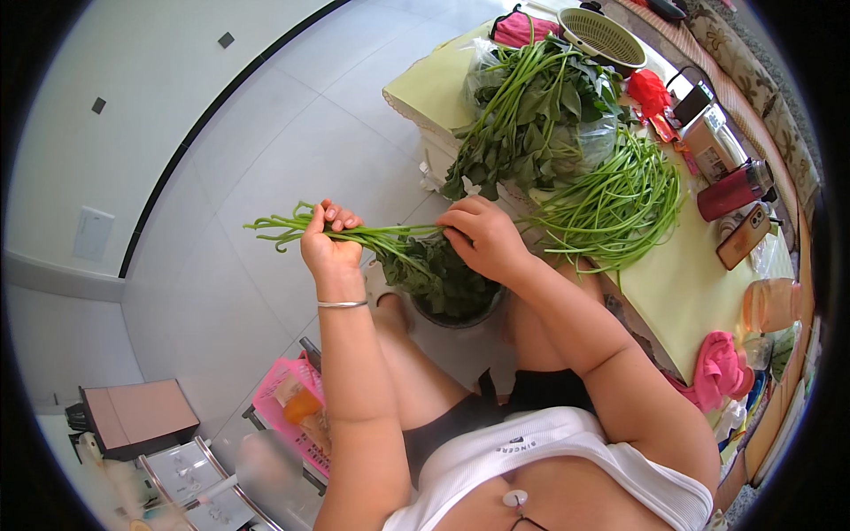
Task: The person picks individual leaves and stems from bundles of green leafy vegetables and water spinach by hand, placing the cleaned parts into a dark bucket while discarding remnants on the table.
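Note:
My left hand point(335, 241) is closed round a bunch of long green vegetable stems point(288, 228), whose bare ends stick out to the left. At the other end of the bunch, my right hand point(482, 234) has its fingers curled and pinched at a stem; the fingertips are partly hidden. Below the hands, between my legs, a dark round bin point(456, 319) holds broad green leaves point(443, 279). On the table to the right lie a large heap of leafy greens point(540, 115), partly in a clear plastic bag, and a pile of leafless stems point(615, 208).
The table point(682, 301) has a pale yellow-green cover. On it are a green strainer basket point(602, 40), a dark red flask point(735, 190), a phone point(744, 237), an orange-tinted jar point(770, 305) and a pink cloth point(719, 367). A pink basket point(288, 398) stands at lower left.

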Motion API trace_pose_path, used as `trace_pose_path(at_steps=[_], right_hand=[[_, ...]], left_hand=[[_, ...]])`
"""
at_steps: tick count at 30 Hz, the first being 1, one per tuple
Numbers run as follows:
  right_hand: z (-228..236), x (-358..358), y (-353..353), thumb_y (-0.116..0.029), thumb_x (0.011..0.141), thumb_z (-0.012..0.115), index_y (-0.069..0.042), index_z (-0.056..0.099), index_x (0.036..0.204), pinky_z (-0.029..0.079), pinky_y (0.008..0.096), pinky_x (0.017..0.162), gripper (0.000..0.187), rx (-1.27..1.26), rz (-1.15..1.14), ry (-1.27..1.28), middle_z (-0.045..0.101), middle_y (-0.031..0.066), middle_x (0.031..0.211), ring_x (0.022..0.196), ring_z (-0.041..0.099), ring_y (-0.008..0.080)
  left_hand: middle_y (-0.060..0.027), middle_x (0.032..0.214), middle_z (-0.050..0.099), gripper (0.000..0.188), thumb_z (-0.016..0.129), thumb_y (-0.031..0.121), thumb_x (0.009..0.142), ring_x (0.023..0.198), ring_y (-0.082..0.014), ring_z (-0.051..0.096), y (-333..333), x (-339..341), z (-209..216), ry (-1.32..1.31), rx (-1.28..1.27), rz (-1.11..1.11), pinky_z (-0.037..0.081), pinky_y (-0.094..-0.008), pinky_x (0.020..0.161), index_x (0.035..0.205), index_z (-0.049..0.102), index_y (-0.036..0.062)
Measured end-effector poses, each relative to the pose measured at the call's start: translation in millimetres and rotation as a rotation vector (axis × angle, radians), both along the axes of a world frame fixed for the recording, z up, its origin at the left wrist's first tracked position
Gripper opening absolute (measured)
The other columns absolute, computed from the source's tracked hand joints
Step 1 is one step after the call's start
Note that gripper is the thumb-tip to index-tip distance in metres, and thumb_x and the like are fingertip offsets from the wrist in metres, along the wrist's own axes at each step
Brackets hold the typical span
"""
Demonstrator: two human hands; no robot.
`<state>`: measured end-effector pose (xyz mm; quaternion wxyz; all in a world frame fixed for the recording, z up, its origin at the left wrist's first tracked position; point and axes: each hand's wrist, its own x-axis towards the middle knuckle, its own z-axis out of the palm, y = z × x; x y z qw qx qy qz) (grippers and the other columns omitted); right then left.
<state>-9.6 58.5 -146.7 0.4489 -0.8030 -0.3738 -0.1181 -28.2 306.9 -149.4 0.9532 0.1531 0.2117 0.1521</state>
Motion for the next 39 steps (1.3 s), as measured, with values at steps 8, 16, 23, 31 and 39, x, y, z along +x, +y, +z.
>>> trace_pose_path(at_steps=[8,16,23,31,39], right_hand=[[-19,-13,16,-0.013,0.081,0.061,-0.005,0.063,0.089,0.047,0.0433,0.068,0.012,-0.136,-0.004,0.199,0.060,0.0159,0.083,0.076,0.057,0.0375],[-27,-3,26,-0.008,0.087,0.060,0.000,0.062,0.089,0.047,0.0297,0.065,0.009,0.787,0.007,1.172,0.062,0.0072,0.080,0.069,0.057,0.0174],[-24,28,-15,-0.010,0.093,0.049,0.001,0.060,0.092,0.044,0.0283,0.060,0.015,1.134,-0.268,1.133,0.056,0.0066,0.076,0.065,0.053,0.0171],[-12,4,16,-0.013,0.080,0.066,-0.008,0.064,0.101,0.046,0.0388,0.068,0.022,0.047,-0.022,0.429,0.058,0.0102,0.089,0.073,0.057,0.0258],[-13,3,19,-0.012,0.080,0.067,-0.007,0.064,0.094,0.047,0.0382,0.067,0.015,0.076,-0.007,0.069,0.061,0.0079,0.090,0.077,0.058,0.0288]], left_hand=[[-0.0006,0.068,0.042,0.016,0.045,0.016,0.098,0.056,-0.0121,0.034,-10,-9,13,0.046,0.127,0.098,0.032,-0.0285,0.056,0.088,0.051,0.0039],[0.0002,0.067,0.040,0.014,0.047,0.014,0.096,0.054,-0.0114,0.031,-16,-13,19,-0.021,0.094,0.057,0.029,-0.0281,0.053,0.088,0.051,0.0033],[0.0012,0.066,0.039,0.012,0.049,0.013,0.095,0.053,-0.0109,0.031,21,-21,17,-0.153,0.053,0.132,0.029,-0.0264,0.051,0.090,0.051,0.0028],[0.0019,0.065,0.037,0.009,0.047,0.009,0.093,0.052,-0.0095,0.032,23,-26,20,-0.244,-0.130,-0.019,0.029,-0.0252,0.049,0.094,0.049,-0.0002],[0.0023,0.064,0.037,0.009,0.049,0.008,0.092,0.050,-0.0089,0.032,40,-26,15,-0.322,-0.349,-0.191,0.029,-0.0249,0.048,0.095,0.050,-0.0006]])
